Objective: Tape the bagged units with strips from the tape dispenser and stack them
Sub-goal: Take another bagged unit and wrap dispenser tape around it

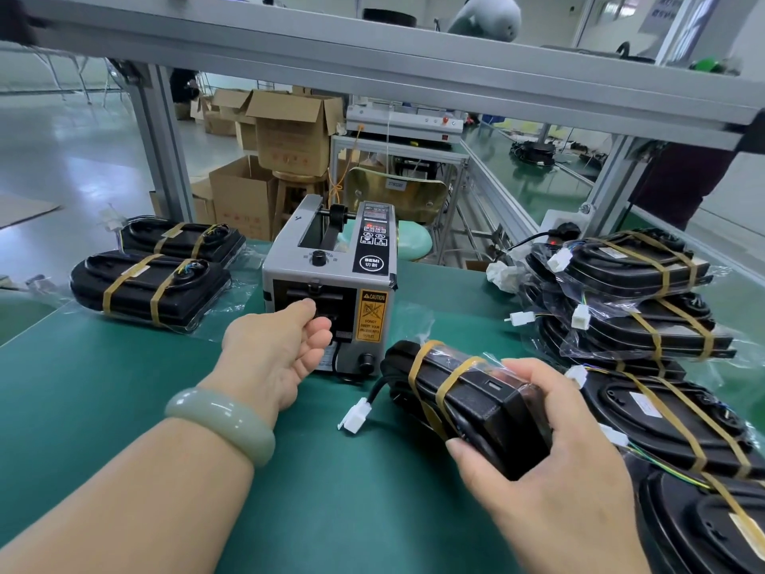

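Your bench is a green mat (124, 387) under a grey aluminium frame (372, 64), with open cardboard boxes (289, 130) and a wooden stool on the shop floor behind it. The tape dispenser (331, 279) stands at the middle of the mat, its outlet facing you and a yellow caution label (371, 314) just right of the slot. Your left hand (273, 350), a pale green bangle (223, 420) on its wrist, is up against that outlet. The thumb lies along the top and the fingers curl in at the slot, but whether they pinch a strip cannot be told. Your right hand (550, 461) grips the bagged unit (467, 391) by its near end, thumb on one side and fingers wrapped over the other. The unit is tilted, with its far end near the dispenser's right front corner. It already carries two tan bands, and its white connector (355, 416) lies on the mat between your hands. To the left of the dispenser two taped units (149, 287) lie flat side by side. To the right a stack of taped units (637, 292) crowds the bench edge. More taped units (670, 420) lie just beside your right hand, their loose bag film and white plugs spilling toward the held one.
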Available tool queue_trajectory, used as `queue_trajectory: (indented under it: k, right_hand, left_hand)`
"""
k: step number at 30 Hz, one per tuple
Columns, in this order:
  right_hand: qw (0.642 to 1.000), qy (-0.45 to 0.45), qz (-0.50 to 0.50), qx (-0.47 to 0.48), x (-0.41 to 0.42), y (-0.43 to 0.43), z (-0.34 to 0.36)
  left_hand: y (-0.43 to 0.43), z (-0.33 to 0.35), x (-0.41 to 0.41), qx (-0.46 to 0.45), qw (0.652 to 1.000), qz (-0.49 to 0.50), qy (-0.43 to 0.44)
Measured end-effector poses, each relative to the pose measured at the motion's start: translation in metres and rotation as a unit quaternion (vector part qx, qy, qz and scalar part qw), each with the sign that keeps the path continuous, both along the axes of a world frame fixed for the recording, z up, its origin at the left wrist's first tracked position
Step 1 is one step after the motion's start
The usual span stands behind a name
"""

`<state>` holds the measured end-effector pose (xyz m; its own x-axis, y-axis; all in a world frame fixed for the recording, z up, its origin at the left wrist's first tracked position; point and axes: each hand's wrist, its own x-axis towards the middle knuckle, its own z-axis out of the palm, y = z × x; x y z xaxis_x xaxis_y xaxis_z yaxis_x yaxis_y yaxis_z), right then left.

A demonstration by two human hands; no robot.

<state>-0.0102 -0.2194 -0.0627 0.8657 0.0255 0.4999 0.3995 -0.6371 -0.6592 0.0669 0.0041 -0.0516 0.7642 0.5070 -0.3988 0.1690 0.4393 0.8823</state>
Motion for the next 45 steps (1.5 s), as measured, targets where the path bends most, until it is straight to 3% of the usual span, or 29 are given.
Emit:
queue_trajectory:
  k: [8,15,19,26,29,37,45]
  right_hand:
    - [1.000,-0.013,-0.014,-0.009,-0.001,0.001,-0.004]
    - [1.000,-0.012,0.008,0.012,-0.003,-0.003,-0.006]
    - [1.000,-0.003,0.024,0.016,-0.005,-0.002,-0.004]
    - [0.999,-0.039,0.024,0.008,-0.012,0.002,-0.007]
    - [0.998,-0.064,0.013,-0.005,-0.013,0.003,-0.008]
    - [0.995,-0.095,0.001,-0.009,-0.016,0.003,-0.010]
    - [0.994,-0.104,-0.003,-0.025,-0.016,0.001,-0.012]
  left_hand:
    - [-0.007,-0.006,0.006,0.011,0.998,0.055,0.020]
    - [-0.015,0.007,-0.056,-0.056,0.991,-0.110,-0.054]
    - [-0.027,0.016,-0.091,0.045,0.974,-0.199,-0.102]
    - [-0.054,0.019,-0.108,0.293,0.924,-0.196,-0.146]
    - [-0.064,0.020,-0.106,0.335,0.903,-0.226,-0.150]
    - [-0.074,0.016,-0.097,0.248,0.901,-0.313,-0.169]
    - [-0.076,0.015,-0.096,0.240,0.909,-0.298,-0.165]
